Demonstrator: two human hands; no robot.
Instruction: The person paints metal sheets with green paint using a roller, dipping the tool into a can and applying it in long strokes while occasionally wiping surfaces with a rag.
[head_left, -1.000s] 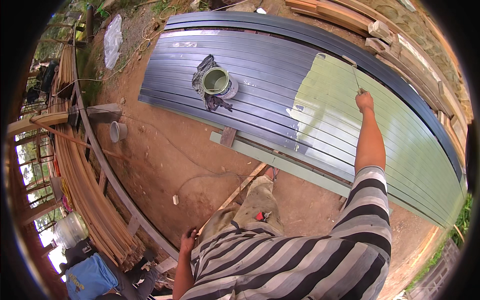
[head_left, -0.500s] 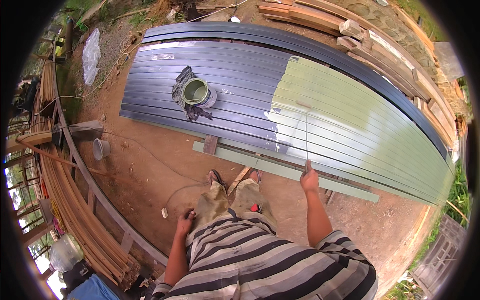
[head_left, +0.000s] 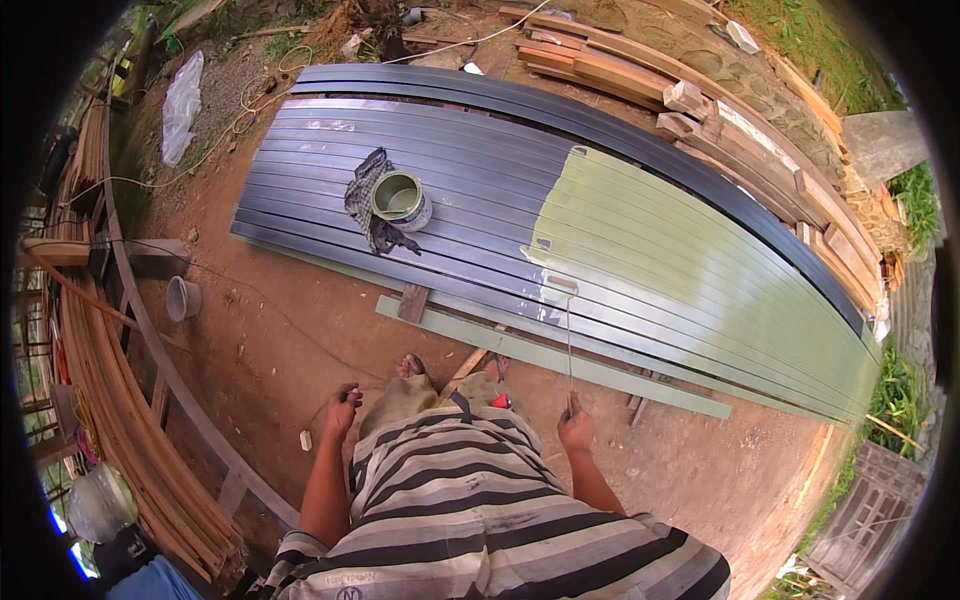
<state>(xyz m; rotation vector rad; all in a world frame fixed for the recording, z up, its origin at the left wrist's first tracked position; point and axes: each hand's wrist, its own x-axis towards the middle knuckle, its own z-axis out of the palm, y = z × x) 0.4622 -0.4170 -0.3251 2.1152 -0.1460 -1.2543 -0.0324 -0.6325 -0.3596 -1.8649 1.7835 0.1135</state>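
My right hand is wrapped round the handle of a long thin paint roller. Its roller head rests on the row of long dark boards, near the ragged edge of the wet light-green paint. Green covers the right part of the boards; the left part is dark blue-grey. On that dark part stands an open paint bucket with green paint inside, beside a crumpled dark checked cloth. My left hand hangs by my left thigh, fingers loosely bent and holding nothing.
A separate green board lies along the near side, by my feet. Stacked timber lies beyond the boards. To the left are long wooden strips, a curved rail and a small grey bucket. A cord crosses the dirt.
The roller head has come toward me and left across the boards, down to the lower paint edge. My right hand has drawn back with it. My left hand is slightly farther forward.
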